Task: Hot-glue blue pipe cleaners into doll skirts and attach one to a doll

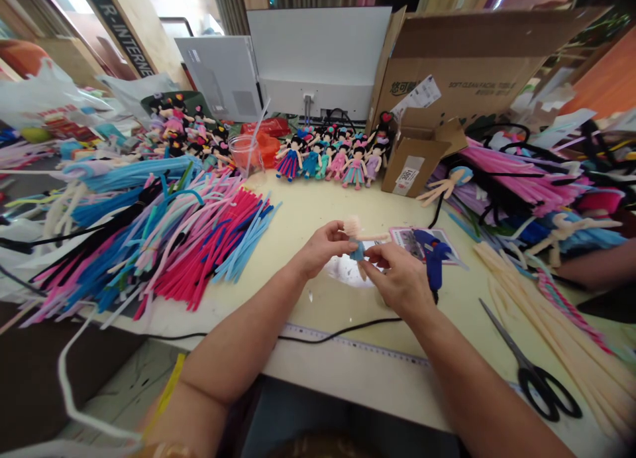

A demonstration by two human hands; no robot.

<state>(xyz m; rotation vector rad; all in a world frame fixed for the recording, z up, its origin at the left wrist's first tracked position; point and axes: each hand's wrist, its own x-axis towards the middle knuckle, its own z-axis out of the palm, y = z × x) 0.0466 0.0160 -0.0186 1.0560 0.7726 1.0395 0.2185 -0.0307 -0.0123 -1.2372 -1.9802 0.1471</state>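
2 hands [322,248] [403,279], 1 held doll [357,250], 1 glue gun [434,256]

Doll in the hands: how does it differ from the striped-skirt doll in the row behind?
The held doll is gripped by the left hand and right hand; the striped-skirt doll rests on the table, untouched. The held doll's head is pale and bristly, while the striped-skirt doll has black hair. The held doll has plain blue at its body; the striped-skirt doll has pink and teal stripes. Both show pale limbs.
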